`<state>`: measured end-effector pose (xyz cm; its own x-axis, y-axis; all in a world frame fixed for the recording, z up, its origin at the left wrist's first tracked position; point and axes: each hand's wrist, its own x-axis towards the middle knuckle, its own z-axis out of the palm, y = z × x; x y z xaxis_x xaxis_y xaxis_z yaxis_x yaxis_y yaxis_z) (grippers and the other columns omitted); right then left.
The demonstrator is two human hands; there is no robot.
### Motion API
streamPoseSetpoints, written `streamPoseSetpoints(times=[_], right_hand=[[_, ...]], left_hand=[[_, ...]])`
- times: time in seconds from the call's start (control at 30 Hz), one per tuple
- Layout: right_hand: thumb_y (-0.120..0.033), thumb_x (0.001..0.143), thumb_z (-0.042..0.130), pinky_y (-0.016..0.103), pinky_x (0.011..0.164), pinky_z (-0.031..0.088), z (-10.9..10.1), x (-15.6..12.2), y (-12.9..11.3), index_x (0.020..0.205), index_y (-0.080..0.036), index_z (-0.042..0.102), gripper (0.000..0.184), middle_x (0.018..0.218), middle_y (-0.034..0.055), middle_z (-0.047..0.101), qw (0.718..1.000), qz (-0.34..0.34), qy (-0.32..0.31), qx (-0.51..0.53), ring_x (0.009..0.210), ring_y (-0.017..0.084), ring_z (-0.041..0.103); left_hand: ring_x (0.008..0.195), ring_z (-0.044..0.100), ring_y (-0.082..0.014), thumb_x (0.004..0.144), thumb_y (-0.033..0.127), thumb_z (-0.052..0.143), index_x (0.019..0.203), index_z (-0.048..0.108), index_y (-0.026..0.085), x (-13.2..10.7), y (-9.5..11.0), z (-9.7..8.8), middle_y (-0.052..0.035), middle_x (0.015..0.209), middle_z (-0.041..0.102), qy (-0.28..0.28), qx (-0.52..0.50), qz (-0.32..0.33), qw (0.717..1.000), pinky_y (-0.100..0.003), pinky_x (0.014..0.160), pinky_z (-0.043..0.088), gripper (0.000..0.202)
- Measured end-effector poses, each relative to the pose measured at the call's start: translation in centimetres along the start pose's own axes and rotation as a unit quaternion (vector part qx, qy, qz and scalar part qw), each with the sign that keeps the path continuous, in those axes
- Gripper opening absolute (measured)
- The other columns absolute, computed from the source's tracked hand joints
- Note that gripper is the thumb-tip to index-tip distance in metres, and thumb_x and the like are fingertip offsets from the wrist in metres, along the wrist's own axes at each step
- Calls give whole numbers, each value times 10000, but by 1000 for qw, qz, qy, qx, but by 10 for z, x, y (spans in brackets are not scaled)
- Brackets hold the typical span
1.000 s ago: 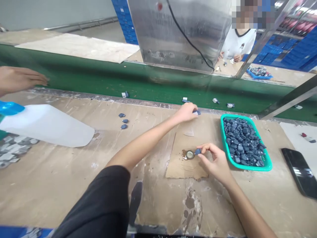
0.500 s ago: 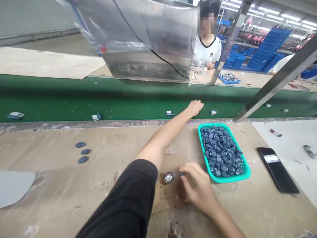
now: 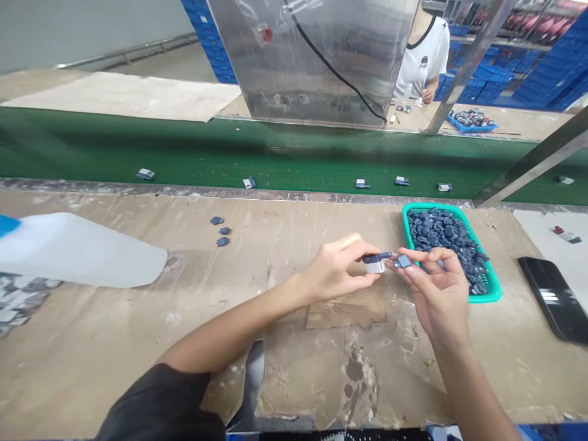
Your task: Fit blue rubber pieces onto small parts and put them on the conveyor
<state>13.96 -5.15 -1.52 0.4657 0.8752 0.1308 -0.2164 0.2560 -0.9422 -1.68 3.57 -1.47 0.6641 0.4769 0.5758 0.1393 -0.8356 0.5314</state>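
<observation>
Beyond your hands a green conveyor belt (image 3: 275, 162) runs behind the worktop (image 3: 114, 343), a teal basket (image 3: 436, 208) of dark blue pieces (image 3: 441, 236) sits just past your right hand (image 3: 438, 294), which, close beside your left hand (image 3: 333, 266), pinches a small blue piece (image 3: 404, 261) near the white-and-blue part (image 3: 375, 264) your left hand grips.

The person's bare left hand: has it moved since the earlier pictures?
Yes: the left hand has drawn back from the green conveyor belt toward the person, and now pinches a small white-and-blue part.
</observation>
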Motion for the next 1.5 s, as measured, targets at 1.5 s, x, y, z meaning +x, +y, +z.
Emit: streamPoseSetpoints(times=[1.5], right_hand=[[-80, 743, 421, 386, 768, 480, -149, 77, -23, 928, -168, 636, 298, 917, 95, 645, 713, -176, -157, -660, 839, 242, 588]], left_hand=[[1235, 298, -272, 741, 171, 483, 1260, 425, 172, 174, -143, 77, -132, 1351, 354, -150, 247, -201, 936, -397, 988, 295, 522]])
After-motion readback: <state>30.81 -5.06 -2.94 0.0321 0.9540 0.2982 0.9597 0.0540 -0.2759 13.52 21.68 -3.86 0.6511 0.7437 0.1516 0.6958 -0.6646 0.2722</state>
